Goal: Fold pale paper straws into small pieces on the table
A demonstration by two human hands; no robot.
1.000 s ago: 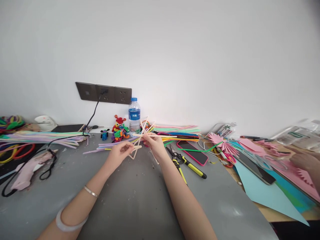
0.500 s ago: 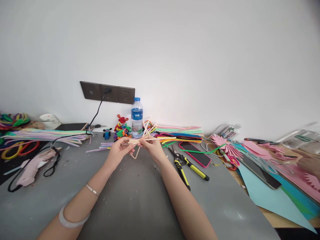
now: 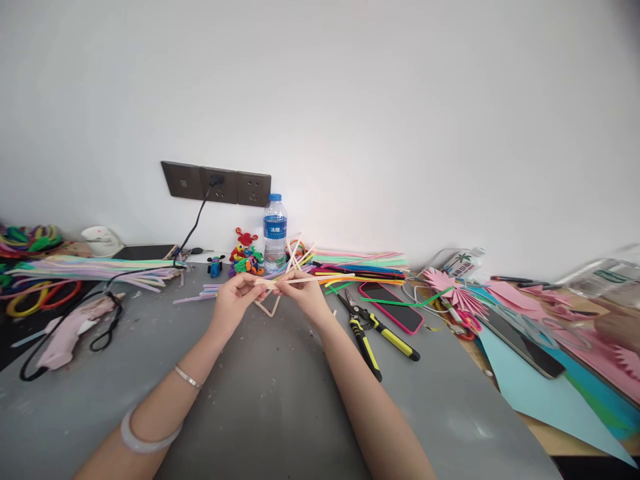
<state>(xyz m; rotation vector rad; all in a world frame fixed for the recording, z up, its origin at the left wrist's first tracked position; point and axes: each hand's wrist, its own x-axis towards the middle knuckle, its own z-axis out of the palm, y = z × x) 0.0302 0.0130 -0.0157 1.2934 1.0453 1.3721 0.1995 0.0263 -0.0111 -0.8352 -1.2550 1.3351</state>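
Pale cream pipe cleaners (image 3: pixel 271 309), bent into an angular shape, are pinched between both hands above the grey table. My left hand (image 3: pixel 235 297) is closed on one side of the bundle, thumb and fingertips pressed together. From the other side my right hand (image 3: pixel 303 293) grips the same pipe cleaners, its fingertips almost meeting the left ones. Long loose ends stick up and out to the right past the knuckles. How the strands cross between the fingertips is partly hidden.
Behind the hands stand a water bottle (image 3: pixel 275 230) and small pipe-cleaner figures (image 3: pixel 245 253). Yellow-black pliers (image 3: pixel 370 323) and a pink-cased phone (image 3: pixel 391 307) lie to the right. A corded pink glue gun (image 3: pixel 75 330) lies left. Another person's hand (image 3: pixel 620 330) shows far right.
The left fingers have shifted slightly in toward the right fingertips along the pipe cleaners. The whole view has moved a little; both hands keep their pinch.
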